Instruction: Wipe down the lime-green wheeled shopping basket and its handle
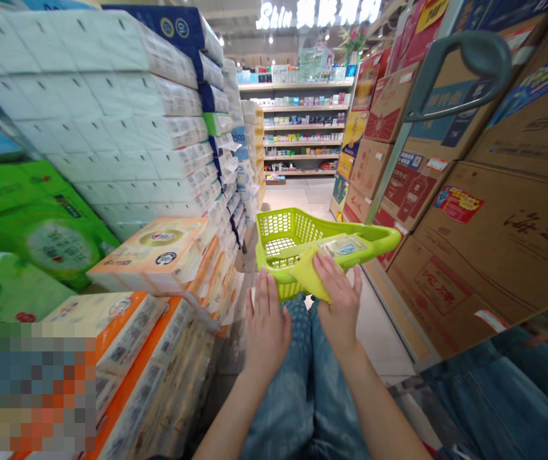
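A lime-green plastic shopping basket [276, 223] with lattice walls sits in front of me, above my knees. Its handle, bearing a clear label plate [343, 246], lies toward the right side. My right hand [338, 294] presses a yellow cloth [311, 275] against the near rim and the handle, fingers bent over the cloth. At the basket's near left corner, my left hand [268, 319] has its fingers stretched out, the tips at the rim and the thumb apart. Part of the basket's near wall is hidden behind my hands and the cloth.
Stacked white tissue packs [110, 96] rise on the left, with orange tissue packs [153, 246] lower and nearer. Brown cartons [451, 255] line the right, where a grey loop handle [460, 76] juts out. Shelves of small goods [302, 121] stand at the aisle's far end.
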The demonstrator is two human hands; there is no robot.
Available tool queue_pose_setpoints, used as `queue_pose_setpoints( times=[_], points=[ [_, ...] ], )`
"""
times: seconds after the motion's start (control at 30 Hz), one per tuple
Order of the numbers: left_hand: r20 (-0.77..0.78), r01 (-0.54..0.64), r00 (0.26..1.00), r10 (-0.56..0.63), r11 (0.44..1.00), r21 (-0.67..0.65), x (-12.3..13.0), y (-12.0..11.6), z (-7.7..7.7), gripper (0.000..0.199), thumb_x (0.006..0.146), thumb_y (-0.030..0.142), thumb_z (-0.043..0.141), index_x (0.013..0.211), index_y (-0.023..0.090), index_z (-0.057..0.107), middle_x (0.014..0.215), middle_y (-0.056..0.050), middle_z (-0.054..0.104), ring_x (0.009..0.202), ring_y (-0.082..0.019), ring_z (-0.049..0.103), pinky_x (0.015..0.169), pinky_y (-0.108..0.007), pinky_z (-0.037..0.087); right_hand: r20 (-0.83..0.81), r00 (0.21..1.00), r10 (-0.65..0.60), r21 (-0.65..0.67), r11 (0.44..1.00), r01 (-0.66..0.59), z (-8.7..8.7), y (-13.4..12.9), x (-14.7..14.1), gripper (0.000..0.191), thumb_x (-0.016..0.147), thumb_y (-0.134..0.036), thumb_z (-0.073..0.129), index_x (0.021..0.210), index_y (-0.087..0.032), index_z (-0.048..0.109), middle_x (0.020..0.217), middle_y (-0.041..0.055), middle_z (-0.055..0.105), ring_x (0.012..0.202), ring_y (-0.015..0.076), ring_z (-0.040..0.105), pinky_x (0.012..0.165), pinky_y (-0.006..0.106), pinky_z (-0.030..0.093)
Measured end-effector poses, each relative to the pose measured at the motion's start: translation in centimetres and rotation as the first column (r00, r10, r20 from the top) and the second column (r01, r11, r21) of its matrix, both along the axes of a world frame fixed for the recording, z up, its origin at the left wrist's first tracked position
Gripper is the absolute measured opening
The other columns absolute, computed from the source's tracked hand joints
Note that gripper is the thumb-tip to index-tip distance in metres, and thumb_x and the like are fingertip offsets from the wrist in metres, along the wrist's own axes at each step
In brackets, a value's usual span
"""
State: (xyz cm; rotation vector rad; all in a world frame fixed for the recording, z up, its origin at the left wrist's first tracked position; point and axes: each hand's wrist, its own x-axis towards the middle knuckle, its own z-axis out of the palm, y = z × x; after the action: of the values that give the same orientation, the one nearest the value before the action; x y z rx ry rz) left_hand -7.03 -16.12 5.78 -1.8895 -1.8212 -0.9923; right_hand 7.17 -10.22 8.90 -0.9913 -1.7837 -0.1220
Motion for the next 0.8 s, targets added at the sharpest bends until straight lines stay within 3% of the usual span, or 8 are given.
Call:
queue_pose_setpoints(
  times=[0.1, 0.17, 0.23, 0.37, 0.5, 0.7, 0.8],
  points=[
    [-0.002, -0.015, 1.0, 0.015, 1.0, -0.007, 0.2, 0.0, 0.2, 0.078, 0.095, 0.016, 0.04, 0.158, 0.011, -0.006, 0.163, -0.024, 0.019, 0.153, -0.03, 0.015, 0.119, -0.056, 0.028, -0.065, 0.992, -0.109, -0.02, 0.994, 0.108, 0.0, 1.1, 1.4, 0.078, 0.071, -0.002, 0.037, 0.144, -0.027, 0.049, 0.144, 0.0034, 0.057, 0.137, 0.0181, 0.05, 0.124, 0.05, 0.011],
    [0.002, -0.018, 1.0, 0.018, 1.0, -0.007, 0.3, 0.1, 0.2, 0.078, 0.095, 0.016, 0.04, 0.158, 0.011, -0.006, 0.163, -0.024, 0.018, 0.153, -0.03, 0.015, 0.119, -0.057, 0.029, -0.071, 0.989, -0.129, -0.024, 0.992, 0.128, 0.0, 0.9, 0.9, 0.08, 0.071, -0.002, 0.037, 0.146, -0.026, 0.047, 0.146, 0.004, 0.056, 0.14, 0.0191, 0.046, 0.124, 0.052, 0.011],
    [0.003, -0.013, 1.0, 0.013, 1.0, -0.003, 0.2, 0.1, 0.0, 0.078, 0.095, 0.017, 0.04, 0.157, 0.01, -0.006, 0.163, -0.026, 0.018, 0.153, -0.031, 0.015, 0.118, -0.057, 0.03, -0.048, 0.995, -0.085, -0.029, 0.996, 0.084, 0.1, 0.1, -0.6, 0.081, 0.07, -0.002, 0.036, 0.147, -0.025, 0.047, 0.147, 0.0038, 0.054, 0.142, 0.0184, 0.044, 0.124, 0.051, 0.01],
    [0.003, 0.027, 1.0, -0.027, 1.0, 0.015, -0.1, 0.1, -0.5, 0.077, 0.092, 0.015, 0.045, 0.158, 0.01, 0.005, 0.16, -0.027, 0.026, 0.152, -0.033, 0.02, 0.117, -0.06, 0.03, 0.023, 0.993, 0.119, -0.07, 0.991, -0.117, 0.5, -2.1, -3.9, 0.079, 0.069, 0.0, 0.037, 0.143, -0.023, 0.052, 0.145, 0.0023, 0.056, 0.141, 0.0142, 0.043, 0.125, 0.041, 0.012],
    [-0.006, 0.05, 0.999, -0.05, 0.999, 0.014, -0.2, 0.0, -0.5, 0.075, 0.091, 0.015, 0.046, 0.158, 0.012, 0.011, 0.16, -0.025, 0.029, 0.151, -0.034, 0.023, 0.117, -0.063, 0.029, 0.067, 0.979, 0.194, -0.074, 0.979, -0.189, 0.7, -2.3, -3.8, 0.078, 0.069, 0.001, 0.038, 0.141, -0.025, 0.053, 0.144, 0.0019, 0.057, 0.14, 0.0144, 0.046, 0.126, 0.042, 0.007],
    [0.003, 0.0, 1.0, 0.0, 1.0, -0.014, 0.3, -0.2, 0.4, 0.08, 0.093, 0.015, 0.043, 0.158, 0.01, -0.004, 0.162, -0.025, 0.021, 0.153, -0.03, 0.016, 0.119, -0.057, 0.029, -0.006, 1.0, -0.015, -0.055, 0.998, 0.015, 0.3, 0.3, 1.5, 0.083, 0.068, 0.0, 0.037, 0.145, -0.029, 0.048, 0.145, 0.0017, 0.057, 0.138, 0.0183, 0.049, 0.125, 0.054, 0.002],
    [0.018, 0.004, 1.0, -0.003, 1.0, -0.003, 0.4, -0.2, 0.4, 0.081, 0.093, 0.014, 0.043, 0.158, 0.01, -0.005, 0.163, -0.025, 0.019, 0.153, -0.03, 0.015, 0.118, -0.055, 0.032, -0.06, 0.992, -0.114, -0.055, 0.992, 0.11, 0.0, 0.8, 1.9, 0.085, 0.068, 0.0, 0.037, 0.148, -0.028, 0.044, 0.148, 0.0034, 0.054, 0.141, 0.0203, 0.045, 0.124, 0.057, 0.006]
  ],
)
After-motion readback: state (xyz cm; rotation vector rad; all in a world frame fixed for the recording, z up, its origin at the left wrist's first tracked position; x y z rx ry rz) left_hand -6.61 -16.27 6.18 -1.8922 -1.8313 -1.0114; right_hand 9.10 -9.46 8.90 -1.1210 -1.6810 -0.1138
